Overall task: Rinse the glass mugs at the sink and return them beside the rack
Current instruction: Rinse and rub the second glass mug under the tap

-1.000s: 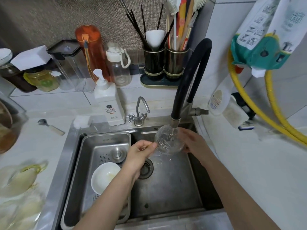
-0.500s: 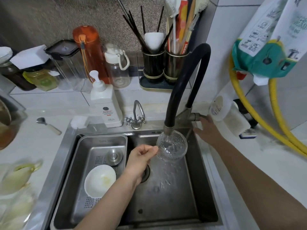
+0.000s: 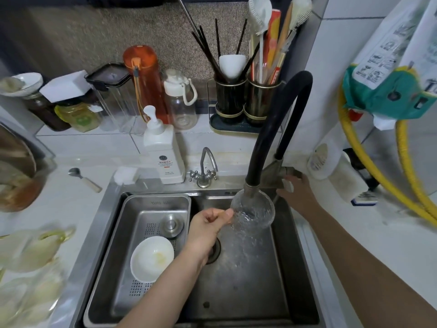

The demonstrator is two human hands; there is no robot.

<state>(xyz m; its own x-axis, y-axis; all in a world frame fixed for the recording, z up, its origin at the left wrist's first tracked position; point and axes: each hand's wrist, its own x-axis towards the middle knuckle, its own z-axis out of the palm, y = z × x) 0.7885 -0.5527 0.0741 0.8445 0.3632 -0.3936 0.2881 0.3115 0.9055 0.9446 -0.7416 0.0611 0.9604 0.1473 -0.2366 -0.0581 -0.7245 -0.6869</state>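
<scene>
A clear glass mug point(image 3: 253, 213) full of churning water is held under the spout of the black tap point(image 3: 275, 129), over the steel sink point(image 3: 250, 280). My left hand point(image 3: 208, 229) grips it by its left side, fingers closed on the handle. My right hand point(image 3: 296, 191) rests on the tap's lever point(image 3: 287, 172) at the sink's back right corner, fingers around it. Blurred glass mugs with yellowish handles point(image 3: 30, 247) stand on the counter at the far left.
A steel strainer tray point(image 3: 151, 209) in the sink's left half holds a white bowl point(image 3: 152, 258) and a plug. A soap dispenser point(image 3: 163, 155) and a small tap point(image 3: 205, 169) stand behind the sink. Bottles, jars and utensil holders point(image 3: 246, 100) line the back. A yellow hose point(image 3: 378, 176) hangs right.
My right hand left the mug and moved right and back onto the tap lever. The left hand keeps the mug under the spout.
</scene>
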